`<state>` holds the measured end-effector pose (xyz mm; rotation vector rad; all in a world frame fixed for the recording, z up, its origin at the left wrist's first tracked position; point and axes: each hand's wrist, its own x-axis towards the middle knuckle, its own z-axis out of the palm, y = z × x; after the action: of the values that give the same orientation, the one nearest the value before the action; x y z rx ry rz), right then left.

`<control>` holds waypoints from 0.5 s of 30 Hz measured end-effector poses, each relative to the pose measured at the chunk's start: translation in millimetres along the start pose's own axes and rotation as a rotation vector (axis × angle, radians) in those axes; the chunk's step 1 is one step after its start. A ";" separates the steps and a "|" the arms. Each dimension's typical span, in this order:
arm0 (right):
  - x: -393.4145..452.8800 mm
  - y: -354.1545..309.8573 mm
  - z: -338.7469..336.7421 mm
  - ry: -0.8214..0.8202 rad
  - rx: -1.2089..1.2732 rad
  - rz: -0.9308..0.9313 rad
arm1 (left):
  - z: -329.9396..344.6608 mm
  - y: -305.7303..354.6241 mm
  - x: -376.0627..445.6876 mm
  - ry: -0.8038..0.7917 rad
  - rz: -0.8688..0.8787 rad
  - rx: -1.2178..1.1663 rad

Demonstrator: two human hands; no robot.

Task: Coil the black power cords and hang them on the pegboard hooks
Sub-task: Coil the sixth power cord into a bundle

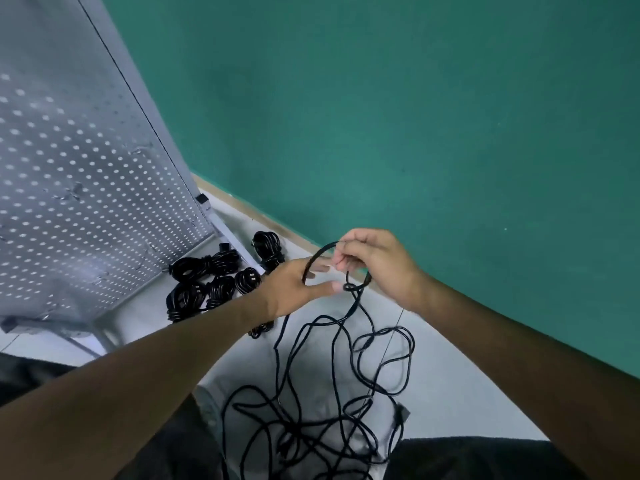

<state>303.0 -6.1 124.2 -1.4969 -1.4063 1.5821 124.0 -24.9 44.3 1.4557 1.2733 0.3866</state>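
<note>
Coiling step, first loop: right hand fingers pinch the loose power cord; left hand fingers straight, steadying the loop. Slack tangled on floor at 6 o'clock. Next: gather slack; pegboard at 9 o'clock.

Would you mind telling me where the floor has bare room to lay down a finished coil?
Bare white floor lies right of the loose cord, up to the green wall. A smaller patch sits between the coiled bundles and the left forearm. It is crowded at the pegboard foot and under both hands, where the tangle spreads.
</note>
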 end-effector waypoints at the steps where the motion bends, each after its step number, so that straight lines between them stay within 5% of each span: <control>1: -14.5 -14.7 -0.7 0.010 0.059 -0.033 | 1.6 11.5 -8.4 -0.014 0.045 -0.053; 9: -128.4 -124.9 -6.3 0.050 0.301 -0.239 | 1.0 130.2 -104.9 0.030 0.378 -0.229; 15: -202.8 -188.0 -11.2 0.137 0.240 -0.389 | -3.2 208.9 -170.7 -0.026 0.479 -0.307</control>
<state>312.0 -127.0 373.0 -1.0916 -1.2843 1.3252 159.6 -127.7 291.2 1.4803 0.7898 0.8396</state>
